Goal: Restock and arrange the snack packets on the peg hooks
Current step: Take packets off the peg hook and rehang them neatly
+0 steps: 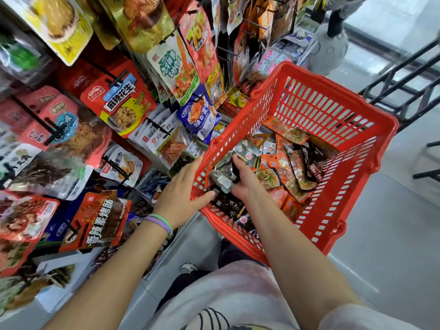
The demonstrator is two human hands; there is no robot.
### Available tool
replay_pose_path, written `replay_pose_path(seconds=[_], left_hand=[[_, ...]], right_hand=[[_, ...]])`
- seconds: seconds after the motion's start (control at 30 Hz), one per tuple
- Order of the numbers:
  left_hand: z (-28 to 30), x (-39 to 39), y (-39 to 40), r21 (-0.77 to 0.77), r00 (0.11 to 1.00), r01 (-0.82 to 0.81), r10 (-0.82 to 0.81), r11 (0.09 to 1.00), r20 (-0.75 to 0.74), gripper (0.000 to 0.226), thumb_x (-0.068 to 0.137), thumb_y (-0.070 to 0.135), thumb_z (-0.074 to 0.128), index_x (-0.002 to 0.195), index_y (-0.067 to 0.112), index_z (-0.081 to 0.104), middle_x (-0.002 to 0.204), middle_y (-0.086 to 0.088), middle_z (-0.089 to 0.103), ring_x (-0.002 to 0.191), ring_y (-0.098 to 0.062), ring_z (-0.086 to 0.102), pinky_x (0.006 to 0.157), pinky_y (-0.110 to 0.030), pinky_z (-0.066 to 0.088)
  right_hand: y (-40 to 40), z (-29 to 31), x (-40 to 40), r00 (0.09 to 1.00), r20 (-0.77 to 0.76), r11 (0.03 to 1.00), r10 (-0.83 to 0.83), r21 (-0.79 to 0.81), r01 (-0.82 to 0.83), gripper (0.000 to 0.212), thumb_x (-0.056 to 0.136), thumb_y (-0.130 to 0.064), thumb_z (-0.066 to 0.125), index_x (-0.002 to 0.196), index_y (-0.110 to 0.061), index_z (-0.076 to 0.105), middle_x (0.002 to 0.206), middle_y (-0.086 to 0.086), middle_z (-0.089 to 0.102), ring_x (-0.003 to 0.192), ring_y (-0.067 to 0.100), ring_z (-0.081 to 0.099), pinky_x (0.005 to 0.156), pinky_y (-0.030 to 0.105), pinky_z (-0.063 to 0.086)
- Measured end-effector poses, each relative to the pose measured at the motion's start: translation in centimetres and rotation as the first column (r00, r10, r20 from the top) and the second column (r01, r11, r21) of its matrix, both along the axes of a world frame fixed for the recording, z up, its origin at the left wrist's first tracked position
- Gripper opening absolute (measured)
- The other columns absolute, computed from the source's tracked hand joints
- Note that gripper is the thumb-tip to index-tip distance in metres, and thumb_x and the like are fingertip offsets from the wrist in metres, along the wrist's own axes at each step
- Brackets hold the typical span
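1. the right hand (240,179) is down inside the red slotted plastic shopping basket (338,148), fingers curled round a small bunch of silvery-grey and dark foil snack packets (223,173), gripping them from the side with the thumb across the top.
2. the left hand (183,189) lies on the near rim of the basket, fingers fairly straight and spread over the edge, thumb reaching inward near the dark packets; it seems to be steadying the basket and holds no packet.
3. the stock still to hang lies loose in the basket bottom: a heap of orange printed noodle-picture sachets (285,163) and black glossy pouches (229,207), overlapping at all angles.
4. these packets look light, thin and floppy, with slick film skins; a bunch pinched at the middle will likely fan out and slide, so i judge the firm sealed top strip, where the hang hole sits, to be the better place to take hold.
5. the contents seem soft or brittle snack pieces, so a hard squeeze on the belly of a pack risks crushing; edges and seals can take the pressure.
6. the wall of black wire peg hooks (119,78) to the left is crowded with hanging bags, such as the red peanut pouch (119,101); which hook matches the gripped bunch i cannot tell, as its print is blurred and partly hidden by the fingers.
7. next, i expect, each hole needs lining up singly before threading.
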State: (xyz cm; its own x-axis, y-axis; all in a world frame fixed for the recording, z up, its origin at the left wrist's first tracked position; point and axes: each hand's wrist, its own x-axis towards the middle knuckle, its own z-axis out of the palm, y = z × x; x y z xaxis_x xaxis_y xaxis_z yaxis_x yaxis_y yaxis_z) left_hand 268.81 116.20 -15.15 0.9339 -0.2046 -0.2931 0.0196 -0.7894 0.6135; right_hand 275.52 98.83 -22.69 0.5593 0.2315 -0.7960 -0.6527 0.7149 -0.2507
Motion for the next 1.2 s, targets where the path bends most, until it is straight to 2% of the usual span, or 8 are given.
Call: replay_pose_path(seconds=[0.3,0.4,0.57,0.67,0.8,1.0,1.1,1.2], left_hand=[[0.3,0.0,0.0,-0.002,1.0,-0.002,0.002,1.0,-0.014,0.088,0.094,0.054,0.058,0.162,0.031,0.007,0.165,0.001,0.025,0.147,-0.019,0.034,0.113,-0.046,0.04],[0.3,0.0,0.1,-0.007,1.0,-0.005,0.005,1.0,-0.012,0.087,0.095,0.054,0.058,0.162,0.031,0.008,0.167,0.002,0.021,0.151,-0.018,0.029,0.117,-0.046,0.035],[0.4,-0.1,-0.3,-0.013,1.0,-0.027,0.027,1.0,-0.015,0.087,0.095,0.051,0.059,0.163,0.029,0.009,0.167,0.0,0.023,0.149,-0.02,0.03,0.115,-0.044,0.034],[0.5,-0.1,-0.4,0.004,1.0,-0.019,0.019,1.0,-0.014,0.09,0.094,0.053,0.06,0.163,0.029,0.007,0.167,-0.002,0.022,0.15,-0.021,0.027,0.116,-0.045,0.032],[0.7,-0.2,-0.4,0.079,0.998,0.004,0.002,0.997,-0.065,0.11,0.082,0.067,0.064,0.163,0.031,-0.002,0.17,-0.001,0.01,0.154,-0.023,0.018,0.117,-0.051,0.03],[0.7,-0.9,0.0,0.102,0.995,0.022,-0.012,0.995,-0.097,0.126,0.067,0.081,0.059,0.162,0.034,-0.008,0.171,0.003,0.002,0.156,-0.022,0.011,0.12,-0.052,0.026],[0.8,-1.3,0.0,0.094,0.996,0.026,-0.017,0.995,-0.091,0.121,0.072,0.077,0.061,0.162,0.034,-0.007,0.171,0.002,0.002,0.156,-0.021,0.011,0.119,-0.05,0.026],[1.0,-1.5,-0.1,0.082,0.997,0.01,-0.004,0.997,-0.073,0.117,0.078,0.067,0.069,0.162,0.034,-0.005,0.17,0.002,0.005,0.155,-0.022,0.014,0.117,-0.048,0.029]], right_hand=[[-4.4,1.5,0.6,0.897,0.173,0.832,0.406,-0.476,-0.285,0.045,0.091,-0.011,0.073,0.132,-0.012,0.055,0.117,0.013,0.073,0.108,0.037,0.07,0.093,0.058,0.055],[-8.2,3.1,1.6,0.584,0.186,0.453,0.79,-0.819,-0.352,0.069,0.089,-0.002,0.071,0.144,-0.028,0.038,0.128,0.003,0.063,0.109,0.023,0.065,0.094,0.044,0.054],[-8.8,1.8,1.2,0.039,-0.52,-0.492,0.854,-0.829,-0.267,0.079,0.087,-0.022,0.077,0.149,-0.011,0.031,0.143,0.02,0.044,0.136,0.039,0.041,0.111,0.054,0.039],[-8.0,0.3,-0.3,-0.012,-0.671,-0.667,0.742,-0.735,-0.122,0.087,0.082,-0.034,0.081,0.152,-0.02,0.03,0.155,0.019,0.027,0.146,0.04,0.022,0.116,0.064,0.026],[-7.7,-0.1,-0.7,0.05,-0.729,-0.729,0.682,-0.684,-0.033,0.099,0.077,-0.042,0.084,0.151,-0.012,0.026,0.154,0.021,0.031,0.145,0.041,0.025,0.117,0.062,0.026],[-8.2,1.0,-0.8,0.164,-0.651,-0.662,0.741,-0.75,0.016,0.062,0.084,-0.03,0.079,0.129,-0.006,0.045,0.132,0.014,0.048,0.123,0.033,0.047,0.097,0.042,0.045],[-8.3,2.2,-0.4,0.311,-0.424,-0.379,0.851,-0.904,-0.196,0.05,0.083,-0.019,0.079,0.122,-0.008,0.049,0.114,0.007,0.058,0.099,0.023,0.057,0.065,0.025,0.044],[-7.1,2.3,-1.0,0.387,-0.155,0.017,0.909,-0.914,-0.406,0.049,0.083,-0.022,0.082,0.124,-0.008,0.059,0.113,0.006,0.067,0.103,0.023,0.064,0.084,0.033,0.051]])
